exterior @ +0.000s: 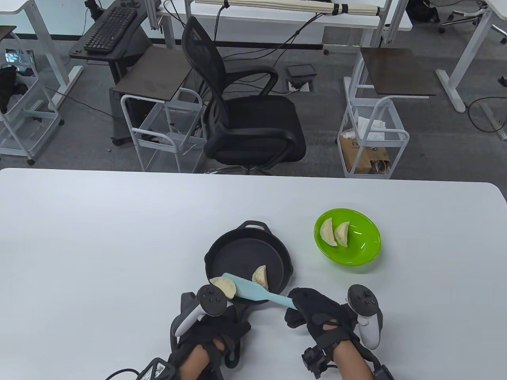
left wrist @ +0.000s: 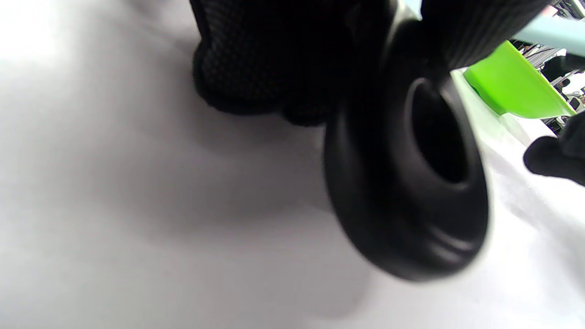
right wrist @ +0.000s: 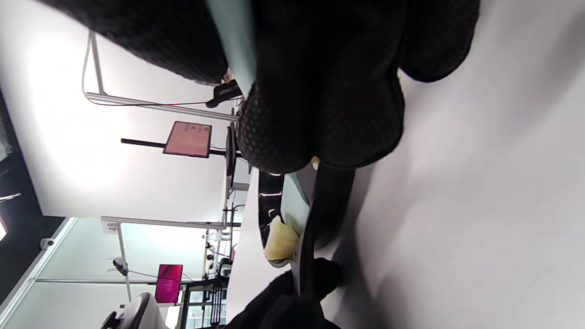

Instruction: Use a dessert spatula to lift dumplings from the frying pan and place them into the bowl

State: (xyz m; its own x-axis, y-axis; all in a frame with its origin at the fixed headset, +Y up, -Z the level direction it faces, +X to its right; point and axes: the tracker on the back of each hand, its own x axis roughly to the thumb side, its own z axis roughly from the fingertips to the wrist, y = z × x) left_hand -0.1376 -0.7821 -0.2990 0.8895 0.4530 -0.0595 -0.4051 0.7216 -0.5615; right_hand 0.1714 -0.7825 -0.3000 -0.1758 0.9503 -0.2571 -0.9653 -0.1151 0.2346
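**Pale-blue spatula under a dumpling at the pan's near rim**

Pale-blue silicone dessert spatula [exterior: 253, 292] pinched at its handle by the curled fingers [exterior: 294, 316] of the black-gloved right hand [exterior: 323, 316]; blade reaching away to the left of those fingers, into the black cast-iron frying pan [exterior: 237, 253]. One pale crescent dumpling [exterior: 224, 286] sitting at the blade's tip, right at the pan's near-left rim, partly behind the left hand's tracker. Second pale dumpling [exterior: 260, 276] lying on the pan floor just beyond the blade. Two more pale dumplings [exterior: 335, 233] already inside the lime-green plastic bowl [exterior: 362, 253], well beyond and slightly right of the right-hand fingers, on the white worktop [exterior: 99, 237].

Black-gloved left hand [exterior: 210, 332] wrapped around the pan's handle, fingers curled on it, as the left wrist view suggests; handle end with its hanging hole filling that view.

Likely step: working the blade under the rim-side dumpling. Risks, as judgement only: dumpling pushed over the rim onto the worktop if the blade slides rather than scoops; dumpling rolling off the narrow, flexible blade during the carry across to the bowl; pan shifting if the left-hand hold loosens.
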